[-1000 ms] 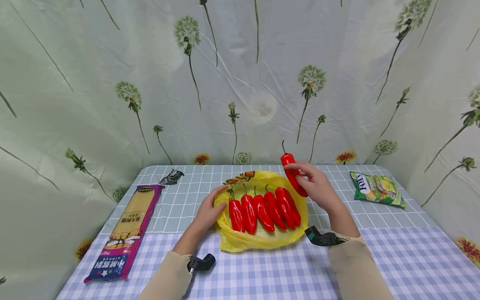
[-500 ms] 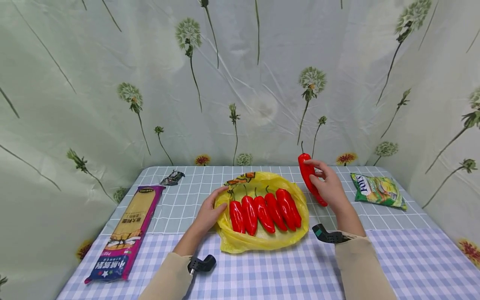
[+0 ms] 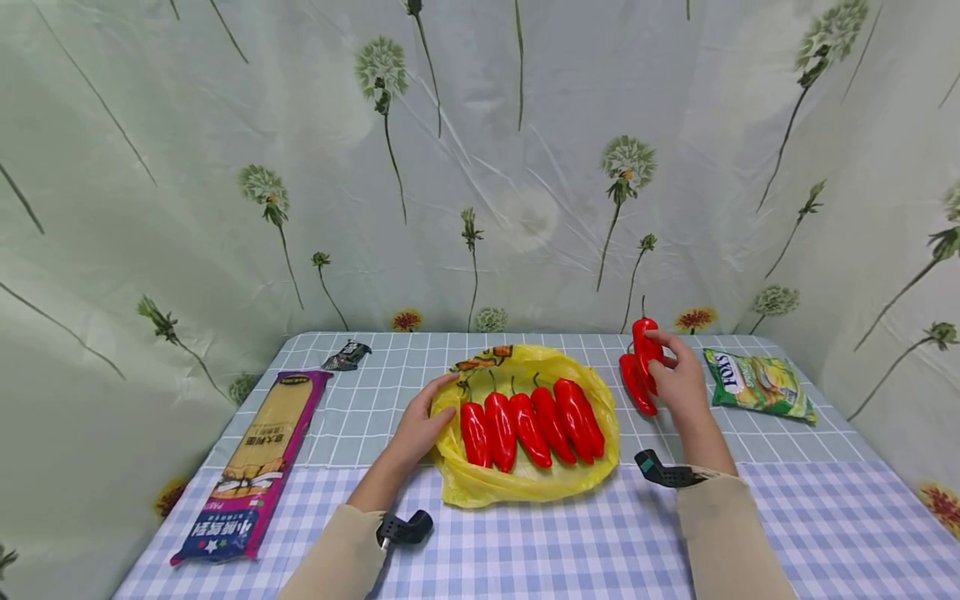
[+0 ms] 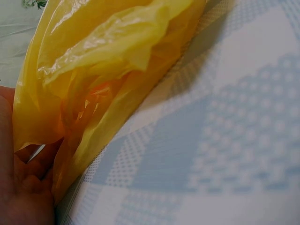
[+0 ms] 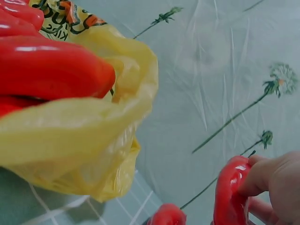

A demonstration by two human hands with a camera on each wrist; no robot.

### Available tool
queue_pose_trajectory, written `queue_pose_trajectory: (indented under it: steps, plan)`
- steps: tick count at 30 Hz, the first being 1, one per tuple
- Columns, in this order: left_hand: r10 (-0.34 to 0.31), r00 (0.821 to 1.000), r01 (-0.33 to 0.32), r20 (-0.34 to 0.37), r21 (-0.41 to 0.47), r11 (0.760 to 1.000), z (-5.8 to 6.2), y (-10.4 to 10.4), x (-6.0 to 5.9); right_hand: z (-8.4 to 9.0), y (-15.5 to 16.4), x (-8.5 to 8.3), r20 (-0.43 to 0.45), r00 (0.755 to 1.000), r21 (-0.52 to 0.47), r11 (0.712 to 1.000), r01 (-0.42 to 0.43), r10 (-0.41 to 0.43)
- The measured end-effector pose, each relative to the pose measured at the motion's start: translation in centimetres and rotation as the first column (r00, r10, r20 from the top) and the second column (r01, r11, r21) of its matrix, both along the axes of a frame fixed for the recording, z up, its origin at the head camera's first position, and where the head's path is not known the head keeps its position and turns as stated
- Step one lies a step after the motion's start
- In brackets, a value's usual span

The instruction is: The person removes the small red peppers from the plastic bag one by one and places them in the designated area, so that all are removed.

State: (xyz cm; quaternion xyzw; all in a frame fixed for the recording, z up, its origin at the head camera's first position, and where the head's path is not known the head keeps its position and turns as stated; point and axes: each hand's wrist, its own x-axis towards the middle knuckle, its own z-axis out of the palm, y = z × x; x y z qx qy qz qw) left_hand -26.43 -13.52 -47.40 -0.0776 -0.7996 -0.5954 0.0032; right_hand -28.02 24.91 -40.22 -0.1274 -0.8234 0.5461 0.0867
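My left hand [image 3: 422, 423] grips the left edge of a yellow plastic bag [image 3: 483, 493], whose mouth is spread wide. Several glossy red chili peppers [image 3: 500, 432] lie side by side inside it, stems pointing away. In the left wrist view the bag [image 4: 108, 61] bunches beside the fingers. To the right of the bag, my right hand [image 3: 678, 375] pinches a red chili pepper [image 3: 646, 337] between thumb and fingers, its stem up. A second chili pepper [image 3: 636, 387] lies on the table just left of the held one, partly covered by it.
A long pasta pack [image 3: 255, 462] lies on the left, with a small black wrapper [image 3: 347, 356] behind it. At the right is a green Fox's bag [image 3: 761, 387]. A dandelion-print curtain [image 3: 525, 167] hangs behind the table.
My right hand has moved right, away from the bag, with a chili pepper. A separate chili pepper now shows on the table beside the held one. My left hand stays on the bag.
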Motion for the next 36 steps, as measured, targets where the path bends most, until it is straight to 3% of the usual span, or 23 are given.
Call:
queue_pose_trajectory:
  steps: [6,17,28,36]
  plan:
    - [0.0,1.0,0.0,0.005,0.001,1.0,0.0,0.0,0.2,-1.0,0.8,-0.3,0.043,0.998,-0.03,0.998,0.055,-0.054]
    - [-0.021,0.999,0.022,-0.047,0.024,0.999,-0.3,-0.1,0.1,-3.4,2.0,-0.9,0.089,0.991,0.051,0.994,0.097,-0.101]
    - [-0.012,1.0,0.013,-0.027,0.014,1.0,0.1,0.0,0.2,-4.3,2.2,-0.8,0.084,0.994,0.128,0.99,0.066,-0.077]
    - [-0.016,0.999,0.016,-0.031,0.0,1.0,0.0,-0.1,0.0,-4.5,2.1,-1.0,0.102,0.993,0.125,0.991,0.05,-0.063]
